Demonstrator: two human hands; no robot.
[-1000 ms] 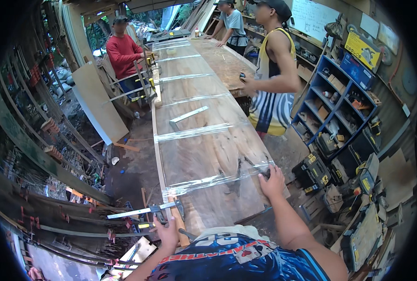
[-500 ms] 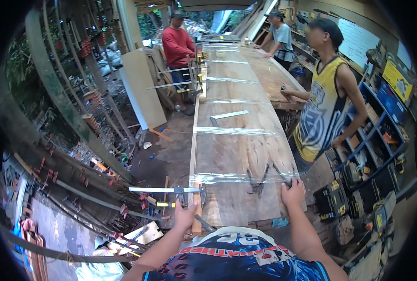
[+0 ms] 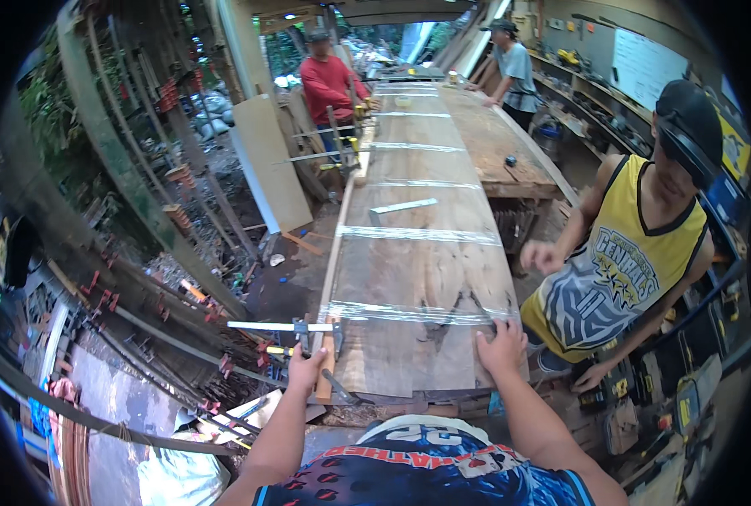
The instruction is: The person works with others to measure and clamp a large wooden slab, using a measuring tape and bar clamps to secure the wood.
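Note:
A long wooden slab (image 3: 401, 270) stretches away in front of me, crossed by several bands of clear plastic wrap (image 3: 409, 314). Along its left edge runs a narrow wood strip (image 3: 325, 367). A bar clamp (image 3: 262, 326) with a yellow-and-black handle reaches across that strip at the near left corner. My left hand (image 3: 308, 368) is closed at the clamp's handle end, its fingers partly hidden. On the slab's near right edge my right hand (image 3: 502, 344) lies with fingers spread, beside a dark crack in the wood.
A metal square (image 3: 403, 206) lies on the slab. More clamps (image 3: 350, 148) grip its far left edge, near a person in red (image 3: 329, 88). A person in yellow (image 3: 616, 253) stands close on the right. Beyond are a second wooden table (image 3: 502, 143) and another person (image 3: 514, 76).
The person in yellow has let go of the small dark object on the second table, turned and come nearer on the right. My view has shifted slightly; my hands keep their places.

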